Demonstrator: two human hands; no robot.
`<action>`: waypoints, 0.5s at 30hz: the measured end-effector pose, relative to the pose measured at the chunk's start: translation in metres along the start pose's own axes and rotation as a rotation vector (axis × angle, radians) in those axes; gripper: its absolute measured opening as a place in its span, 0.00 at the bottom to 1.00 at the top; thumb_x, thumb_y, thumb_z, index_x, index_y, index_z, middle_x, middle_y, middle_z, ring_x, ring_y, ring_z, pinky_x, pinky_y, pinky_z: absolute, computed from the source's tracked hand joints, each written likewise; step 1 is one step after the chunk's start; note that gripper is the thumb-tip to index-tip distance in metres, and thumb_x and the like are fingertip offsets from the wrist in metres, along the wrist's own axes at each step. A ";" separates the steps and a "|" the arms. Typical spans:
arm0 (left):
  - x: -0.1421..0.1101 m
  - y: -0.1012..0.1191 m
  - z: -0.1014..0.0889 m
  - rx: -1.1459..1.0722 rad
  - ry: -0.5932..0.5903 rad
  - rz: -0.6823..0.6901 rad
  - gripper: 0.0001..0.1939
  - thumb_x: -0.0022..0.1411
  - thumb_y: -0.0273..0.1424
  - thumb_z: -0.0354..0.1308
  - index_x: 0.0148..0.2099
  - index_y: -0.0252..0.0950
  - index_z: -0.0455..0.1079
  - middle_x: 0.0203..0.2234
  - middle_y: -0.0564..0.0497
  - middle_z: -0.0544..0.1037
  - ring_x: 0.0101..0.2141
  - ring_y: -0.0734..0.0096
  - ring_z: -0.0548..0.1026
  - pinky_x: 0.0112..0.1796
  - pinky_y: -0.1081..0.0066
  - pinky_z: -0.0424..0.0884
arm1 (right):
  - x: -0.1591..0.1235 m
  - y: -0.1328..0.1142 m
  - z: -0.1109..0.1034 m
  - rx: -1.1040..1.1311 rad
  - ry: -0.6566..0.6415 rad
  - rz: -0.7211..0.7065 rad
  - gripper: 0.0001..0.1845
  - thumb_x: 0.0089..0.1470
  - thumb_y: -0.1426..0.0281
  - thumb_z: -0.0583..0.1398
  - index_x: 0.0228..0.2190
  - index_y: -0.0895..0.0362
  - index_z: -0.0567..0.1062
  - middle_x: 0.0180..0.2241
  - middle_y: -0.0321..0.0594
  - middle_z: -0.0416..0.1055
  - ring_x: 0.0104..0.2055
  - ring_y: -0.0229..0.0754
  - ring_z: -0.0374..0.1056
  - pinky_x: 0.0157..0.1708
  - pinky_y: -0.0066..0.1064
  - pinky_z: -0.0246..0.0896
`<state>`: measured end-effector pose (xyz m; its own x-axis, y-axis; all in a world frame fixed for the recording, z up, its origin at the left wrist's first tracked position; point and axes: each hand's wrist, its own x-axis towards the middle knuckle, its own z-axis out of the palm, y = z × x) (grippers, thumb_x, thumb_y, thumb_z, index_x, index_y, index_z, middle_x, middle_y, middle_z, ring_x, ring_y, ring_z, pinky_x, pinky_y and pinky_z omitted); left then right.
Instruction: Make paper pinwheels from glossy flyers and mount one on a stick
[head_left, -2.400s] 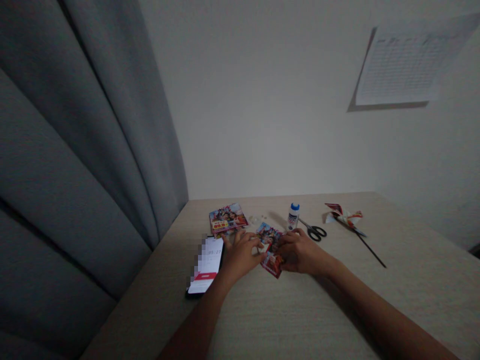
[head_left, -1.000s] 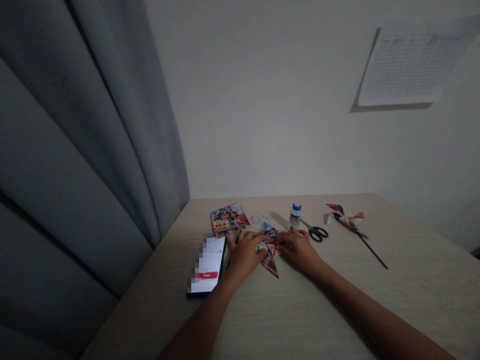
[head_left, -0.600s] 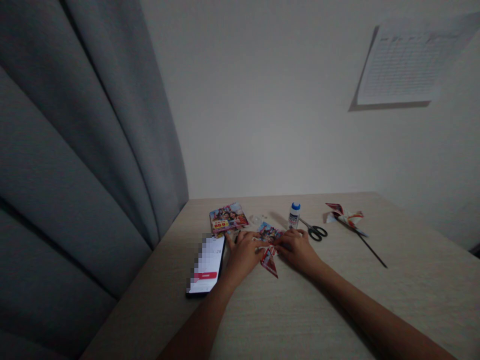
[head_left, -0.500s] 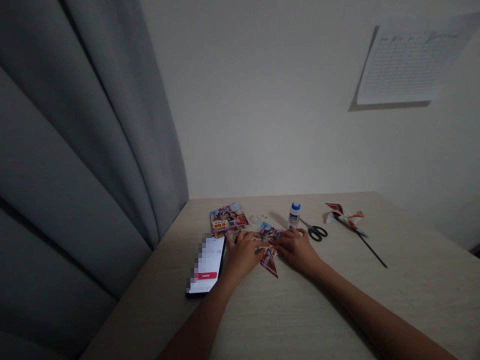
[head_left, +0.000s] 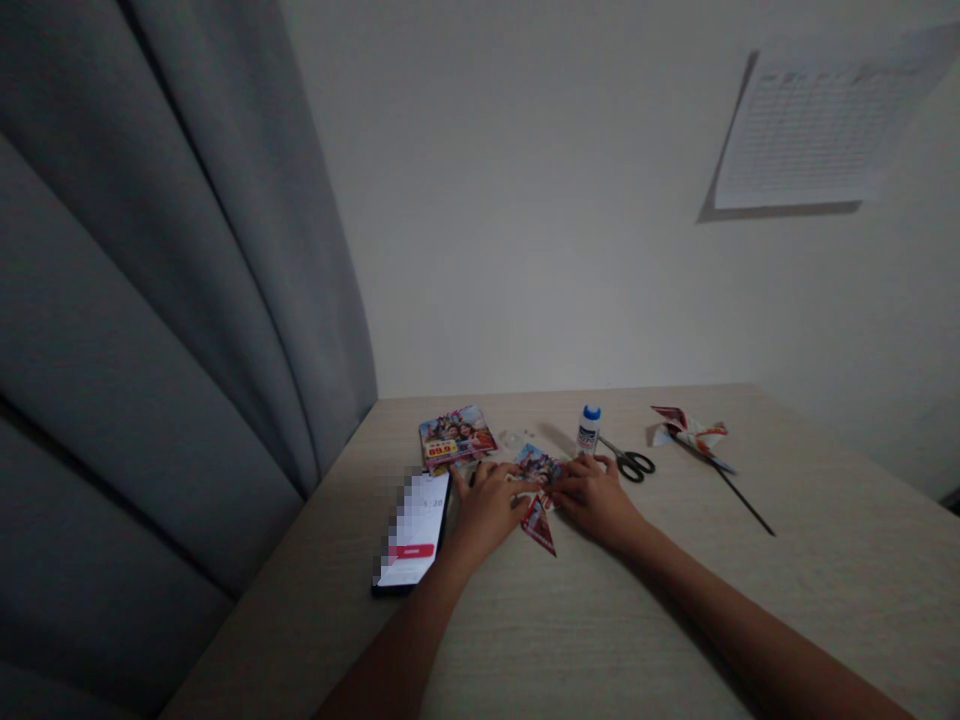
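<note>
My left hand (head_left: pixel 487 508) and my right hand (head_left: pixel 594 498) meet over a piece of glossy printed paper (head_left: pixel 538 525), folded to a red point that faces me. Fingertips of both hands pinch its edges, and the middle of it is hidden behind them. Just beyond my left fingers lies a flat printed flyer (head_left: pixel 456 438) with a picture of people and a yellow price label. A smartphone (head_left: pixel 412 530) with a lit screen lies beside my left hand, its display blurred out.
On the light wooden table (head_left: pixel 675 560) stand a blue-capped glue bottle (head_left: pixel 589 431), black-handled scissors (head_left: pixel 628 461) and a paper pinwheel on a black stick (head_left: pixel 694 433). Small clear bits (head_left: pixel 514 438) lie near the flyer. A grey curtain (head_left: pixel 172 300) hangs left.
Compared with the oldest frame, the printed paper is folded narrower and comes to a sharper point, and my hands sit closer together. Across the latest frames almost nothing moves.
</note>
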<state>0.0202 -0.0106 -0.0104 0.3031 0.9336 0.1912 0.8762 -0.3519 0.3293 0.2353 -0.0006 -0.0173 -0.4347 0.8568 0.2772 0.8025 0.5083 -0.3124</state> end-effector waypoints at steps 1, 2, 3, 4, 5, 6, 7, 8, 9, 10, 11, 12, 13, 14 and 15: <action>0.000 0.000 0.000 -0.001 -0.002 -0.002 0.16 0.65 0.36 0.59 0.52 0.64 0.74 0.54 0.57 0.74 0.59 0.54 0.63 0.56 0.24 0.22 | 0.000 0.000 0.000 0.002 0.001 -0.001 0.11 0.63 0.63 0.58 0.39 0.45 0.82 0.43 0.39 0.77 0.51 0.48 0.63 0.56 0.51 0.40; 0.000 0.001 0.000 0.001 -0.005 -0.006 0.16 0.65 0.36 0.59 0.51 0.64 0.74 0.54 0.56 0.74 0.59 0.54 0.63 0.56 0.25 0.22 | 0.000 0.000 0.000 0.005 0.003 -0.003 0.11 0.63 0.63 0.58 0.39 0.45 0.82 0.43 0.39 0.77 0.51 0.48 0.63 0.56 0.51 0.41; 0.000 0.001 -0.001 0.005 -0.007 -0.008 0.16 0.66 0.36 0.59 0.52 0.64 0.74 0.54 0.56 0.74 0.59 0.54 0.62 0.56 0.25 0.22 | 0.000 0.000 0.000 0.007 0.004 -0.003 0.11 0.63 0.63 0.58 0.39 0.45 0.82 0.43 0.39 0.77 0.51 0.48 0.63 0.56 0.51 0.41; 0.000 0.001 -0.001 0.010 -0.008 -0.008 0.16 0.66 0.36 0.59 0.52 0.64 0.74 0.55 0.56 0.74 0.59 0.54 0.62 0.56 0.26 0.22 | 0.000 0.000 0.000 0.008 0.003 -0.002 0.11 0.63 0.63 0.58 0.39 0.44 0.82 0.43 0.39 0.77 0.51 0.48 0.63 0.56 0.51 0.41; 0.000 0.002 -0.001 0.014 -0.009 -0.007 0.16 0.66 0.36 0.58 0.52 0.64 0.74 0.55 0.56 0.74 0.59 0.53 0.62 0.57 0.26 0.22 | 0.000 0.000 0.000 0.009 0.000 0.001 0.11 0.63 0.63 0.58 0.40 0.44 0.82 0.42 0.38 0.77 0.51 0.48 0.63 0.56 0.51 0.41; 0.000 0.002 -0.002 0.016 -0.009 -0.004 0.16 0.66 0.36 0.58 0.52 0.64 0.74 0.54 0.56 0.74 0.59 0.53 0.62 0.57 0.26 0.22 | 0.001 0.000 0.000 0.008 -0.004 0.005 0.11 0.63 0.62 0.58 0.40 0.44 0.82 0.42 0.38 0.77 0.51 0.48 0.63 0.56 0.52 0.40; 0.000 0.003 -0.002 0.017 -0.009 -0.002 0.16 0.66 0.36 0.58 0.52 0.63 0.75 0.54 0.56 0.74 0.59 0.52 0.62 0.57 0.26 0.22 | 0.001 -0.001 0.000 0.005 -0.009 0.010 0.11 0.63 0.62 0.58 0.40 0.44 0.82 0.42 0.39 0.77 0.51 0.49 0.63 0.57 0.52 0.40; 0.000 0.003 -0.002 0.017 -0.009 -0.002 0.15 0.66 0.36 0.57 0.51 0.63 0.75 0.54 0.56 0.74 0.59 0.52 0.61 0.57 0.26 0.23 | 0.001 -0.001 0.000 0.001 -0.014 0.015 0.11 0.63 0.62 0.58 0.40 0.44 0.82 0.43 0.39 0.77 0.52 0.49 0.63 0.57 0.52 0.40; 0.000 0.004 -0.002 0.016 -0.011 -0.003 0.14 0.66 0.36 0.57 0.51 0.62 0.75 0.54 0.55 0.74 0.60 0.51 0.61 0.57 0.26 0.23 | 0.001 -0.001 -0.001 -0.004 -0.019 0.020 0.11 0.63 0.62 0.58 0.40 0.45 0.82 0.43 0.39 0.77 0.52 0.49 0.63 0.57 0.53 0.40; 0.001 0.005 -0.002 0.015 -0.015 -0.007 0.14 0.66 0.36 0.57 0.51 0.61 0.76 0.54 0.55 0.74 0.60 0.51 0.60 0.57 0.26 0.23 | 0.001 -0.002 -0.002 -0.009 -0.024 0.022 0.11 0.63 0.62 0.58 0.39 0.45 0.82 0.43 0.39 0.77 0.52 0.49 0.63 0.57 0.52 0.40; 0.001 0.005 -0.002 0.014 -0.019 -0.012 0.14 0.66 0.36 0.57 0.51 0.60 0.76 0.55 0.55 0.74 0.60 0.50 0.60 0.58 0.27 0.24 | 0.001 -0.002 -0.002 -0.012 -0.030 0.023 0.12 0.63 0.62 0.58 0.40 0.45 0.82 0.44 0.40 0.77 0.52 0.49 0.63 0.57 0.52 0.41; 0.001 0.005 -0.003 0.014 -0.024 -0.017 0.14 0.66 0.36 0.57 0.51 0.60 0.76 0.55 0.55 0.73 0.61 0.50 0.59 0.58 0.27 0.24 | 0.001 -0.003 -0.003 -0.013 -0.036 0.022 0.12 0.63 0.61 0.58 0.40 0.45 0.82 0.44 0.40 0.77 0.52 0.50 0.63 0.57 0.52 0.41; 0.002 0.006 -0.003 0.011 -0.027 -0.021 0.15 0.66 0.35 0.57 0.51 0.60 0.76 0.55 0.55 0.73 0.61 0.51 0.59 0.58 0.27 0.23 | 0.001 -0.003 -0.004 -0.012 -0.040 0.020 0.12 0.63 0.61 0.57 0.40 0.45 0.82 0.44 0.40 0.77 0.53 0.50 0.62 0.57 0.52 0.41; 0.002 0.006 -0.003 0.004 -0.029 -0.025 0.15 0.65 0.35 0.58 0.51 0.59 0.76 0.55 0.54 0.73 0.61 0.51 0.58 0.58 0.28 0.23 | 0.001 -0.003 -0.004 -0.011 -0.040 0.019 0.12 0.63 0.60 0.57 0.40 0.45 0.82 0.44 0.40 0.77 0.53 0.50 0.62 0.57 0.52 0.41; 0.003 0.006 -0.003 -0.008 -0.026 -0.030 0.15 0.65 0.35 0.59 0.51 0.59 0.76 0.55 0.54 0.73 0.61 0.52 0.58 0.58 0.28 0.24 | 0.001 -0.003 -0.004 -0.011 -0.039 0.019 0.12 0.63 0.59 0.57 0.41 0.44 0.81 0.45 0.40 0.77 0.53 0.50 0.62 0.57 0.53 0.41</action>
<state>0.0252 -0.0103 -0.0048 0.2861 0.9453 0.1567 0.8823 -0.3237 0.3418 0.2343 -0.0020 -0.0123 -0.4349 0.8691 0.2355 0.8152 0.4912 -0.3070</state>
